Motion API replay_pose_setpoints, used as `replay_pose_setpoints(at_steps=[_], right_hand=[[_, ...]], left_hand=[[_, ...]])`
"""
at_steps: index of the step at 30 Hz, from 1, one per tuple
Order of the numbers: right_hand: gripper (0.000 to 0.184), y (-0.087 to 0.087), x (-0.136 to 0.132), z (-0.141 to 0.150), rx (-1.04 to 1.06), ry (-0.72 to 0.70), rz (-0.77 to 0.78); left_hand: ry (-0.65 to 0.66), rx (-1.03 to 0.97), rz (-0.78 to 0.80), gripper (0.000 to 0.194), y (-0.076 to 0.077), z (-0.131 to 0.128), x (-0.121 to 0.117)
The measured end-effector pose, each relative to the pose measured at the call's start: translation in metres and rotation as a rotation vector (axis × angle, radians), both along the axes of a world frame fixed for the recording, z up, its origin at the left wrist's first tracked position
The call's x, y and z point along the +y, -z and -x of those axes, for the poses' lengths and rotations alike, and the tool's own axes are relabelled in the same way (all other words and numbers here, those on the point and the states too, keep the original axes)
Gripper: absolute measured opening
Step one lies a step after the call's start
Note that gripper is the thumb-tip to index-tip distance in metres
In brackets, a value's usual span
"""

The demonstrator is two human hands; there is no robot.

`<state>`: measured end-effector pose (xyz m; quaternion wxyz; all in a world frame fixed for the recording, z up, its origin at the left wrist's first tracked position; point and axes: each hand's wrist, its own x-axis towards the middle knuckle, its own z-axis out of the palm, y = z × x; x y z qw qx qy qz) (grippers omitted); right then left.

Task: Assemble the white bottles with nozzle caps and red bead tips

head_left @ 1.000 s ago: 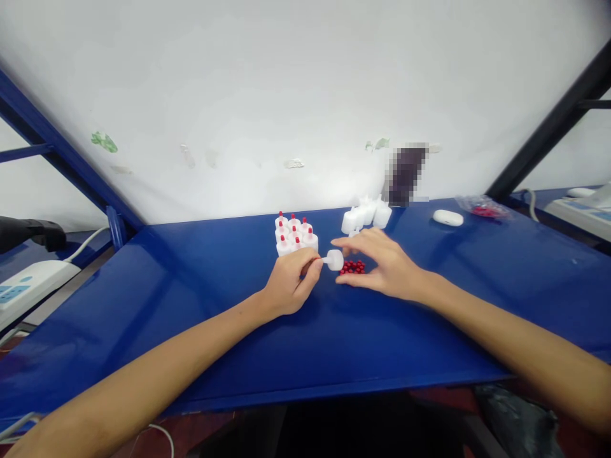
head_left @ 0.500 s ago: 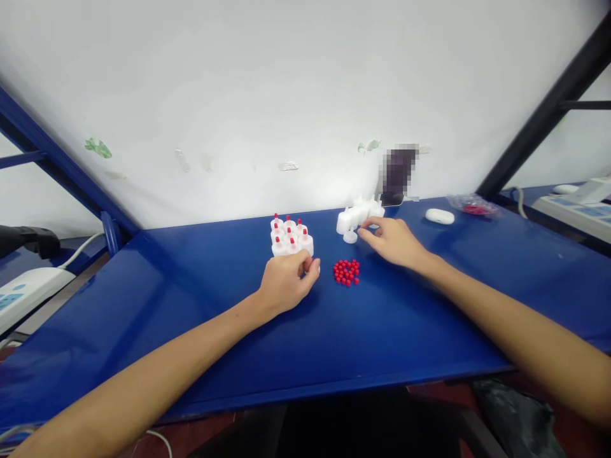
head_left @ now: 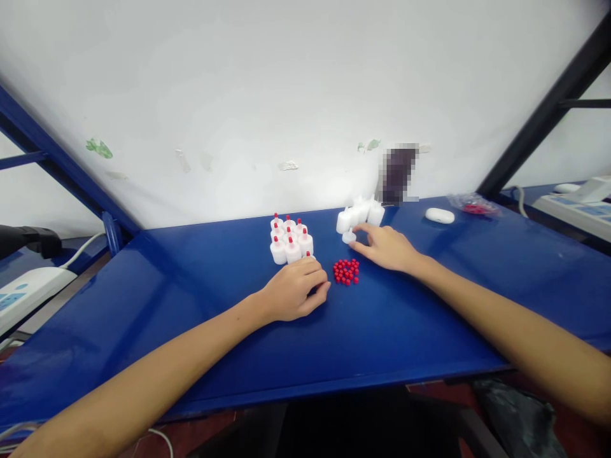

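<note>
Several small white bottles (head_left: pixel 293 251) with red tips stand grouped left of centre. My left hand (head_left: pixel 296 289) is in front of them with its fingers curled; whatever is inside its grasp is hidden. Just behind its knuckles shows one more red tip (head_left: pixel 308 254) on a mostly covered white piece. Thumb and index finger of my right hand (head_left: pixel 384 247) close on a small white nozzle piece (head_left: pixel 349 237) with a round base. Behind that piece stand several white bottles (head_left: pixel 359 212) without red tips. Between my hands lies a pile of small red caps (head_left: pixel 346 271).
A white oval case (head_left: pixel 440 216) and a clear plastic bag (head_left: pixel 473 205) with red pieces lie at the right on the blue table (head_left: pixel 214 356). A dark pixelated object (head_left: pixel 398 175) leans against the wall. Blue and black frame posts flank the table; power strips lie beyond them.
My left hand has moved slightly right and toward me, uncovering more of the front bottles. My right hand has shifted left and down, bringing its fingertips onto the white nozzle piece.
</note>
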<state>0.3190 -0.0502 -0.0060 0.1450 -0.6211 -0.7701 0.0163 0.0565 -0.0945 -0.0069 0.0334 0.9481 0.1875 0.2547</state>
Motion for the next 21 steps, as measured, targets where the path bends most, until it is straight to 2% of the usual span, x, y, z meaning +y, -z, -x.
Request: replay_pose_setpoints(at_steps=[4,9,15,21], right_hand=[[0.046,0.0003,0.0007,0.0012,-0.015,-0.012,0.024],[0.040,-0.0023,-0.0007,0.0028,0.019,-0.004,0.052],[0.038,-0.0064,-0.0031,0.0053,0.017,0.001,0.069],[0.037,-0.0047,-0.0018,0.0049,0.013,-0.007,0.065]], left_hand=[[-0.021,-0.031,-0.049,0.025,-0.0006,-0.0005,-0.0019],[-0.034,0.069,0.050,0.020,0.0005,0.0000,-0.0018],[-0.024,0.148,0.096,0.033,0.0008,-0.0002,-0.0007],[-0.023,0.190,0.145,0.034,-0.0014,-0.0008,0.0010]])
